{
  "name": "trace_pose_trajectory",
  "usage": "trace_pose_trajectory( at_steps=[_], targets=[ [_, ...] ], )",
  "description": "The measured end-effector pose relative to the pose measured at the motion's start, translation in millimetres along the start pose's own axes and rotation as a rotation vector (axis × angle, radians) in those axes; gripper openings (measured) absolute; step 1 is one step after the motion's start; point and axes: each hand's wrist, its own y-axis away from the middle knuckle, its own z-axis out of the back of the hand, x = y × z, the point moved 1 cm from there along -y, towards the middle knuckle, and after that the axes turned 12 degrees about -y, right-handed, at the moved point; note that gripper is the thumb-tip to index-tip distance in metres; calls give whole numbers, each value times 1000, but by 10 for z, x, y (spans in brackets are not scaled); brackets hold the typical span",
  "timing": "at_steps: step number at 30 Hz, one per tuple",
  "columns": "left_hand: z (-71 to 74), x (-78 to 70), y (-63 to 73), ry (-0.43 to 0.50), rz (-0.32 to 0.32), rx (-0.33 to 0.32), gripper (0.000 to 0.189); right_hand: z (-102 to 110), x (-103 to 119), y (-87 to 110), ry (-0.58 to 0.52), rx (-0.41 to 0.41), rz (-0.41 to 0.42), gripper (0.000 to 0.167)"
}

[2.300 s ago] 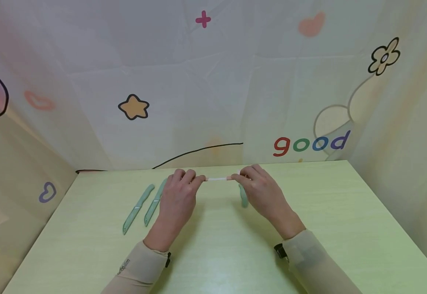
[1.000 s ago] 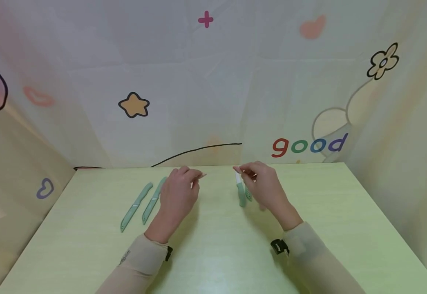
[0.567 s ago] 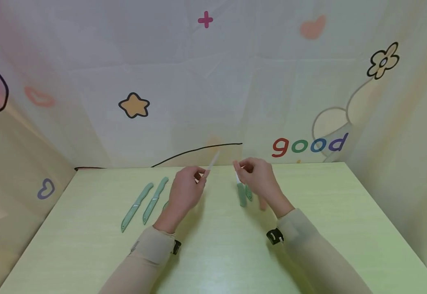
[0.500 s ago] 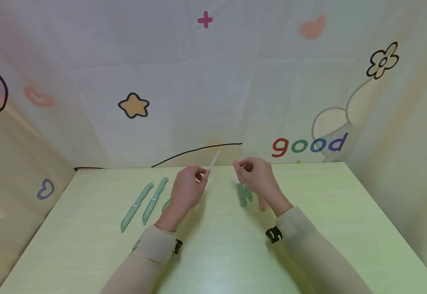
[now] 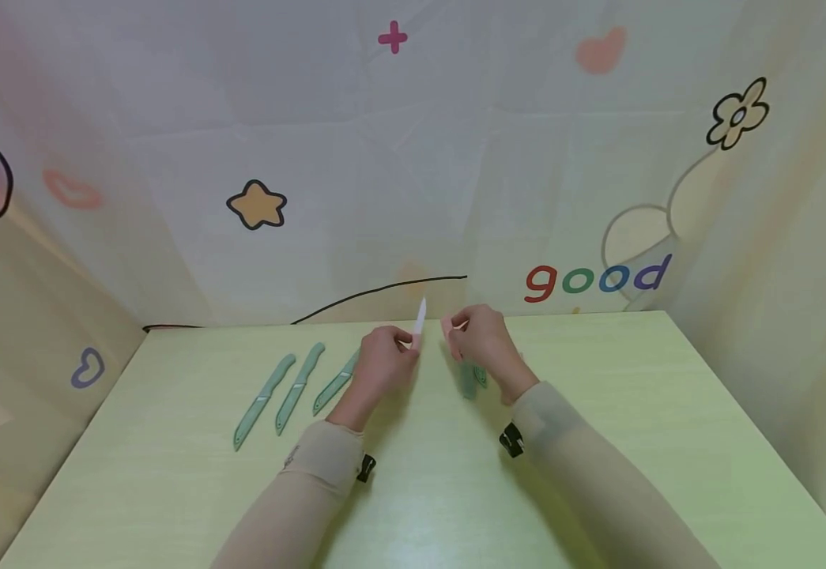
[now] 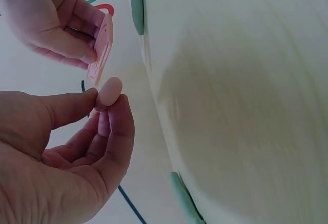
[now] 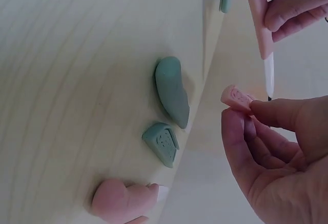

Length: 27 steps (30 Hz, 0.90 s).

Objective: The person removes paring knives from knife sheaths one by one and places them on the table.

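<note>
My left hand point(image 5: 382, 362) pinches the pink handle point(image 7: 259, 19) of a small paring knife, its white blade point(image 5: 420, 316) pointing up and away. Close to the right of it, my right hand point(image 5: 487, 338) pinches a pink blade sheath point(image 6: 102, 49) between thumb and fingers. Sheath and blade are apart. On the table below the right hand lie a green-handled knife point(image 7: 173, 90) and a green sheath point(image 7: 164, 143). A second pink-handled knife point(image 7: 120, 201) lies beside them, partly out of the right wrist view.
Three green knives lie slanted on the left side of the table: an outer knife point(image 5: 265, 401), a middle knife point(image 5: 300, 389) and an inner knife point(image 5: 337, 383) partly behind the left hand. A patterned curtain point(image 5: 356, 174) stands at the table's back edge.
Earlier both hands held the knife and sheath in one line, with the blade between them. They came apart, the blade swung to point upward, and the left hand moved right.
</note>
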Motion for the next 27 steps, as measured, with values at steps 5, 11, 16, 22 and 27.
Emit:
trace_pose_trajectory(
  at_steps=[5,11,16,22,27],
  targets=[
    [-73,-32,-32,-36,53,57,23,-46,10,-27,91,-12,-12,21],
    [-142,-58,-50,-64,69,84,24,-125,19,-92,202,10,-42,26],
    [-210,-83,-66,-86,73,121,24,-214,6,-131,292,12,-68,11],
    [-285,-89,-79,-134,66,137,19,-291,3,-143,348,30,-75,26],
    [-325,-67,-101,-172,39,125,16,-331,-2,-123,372,32,-73,40]
  ],
)
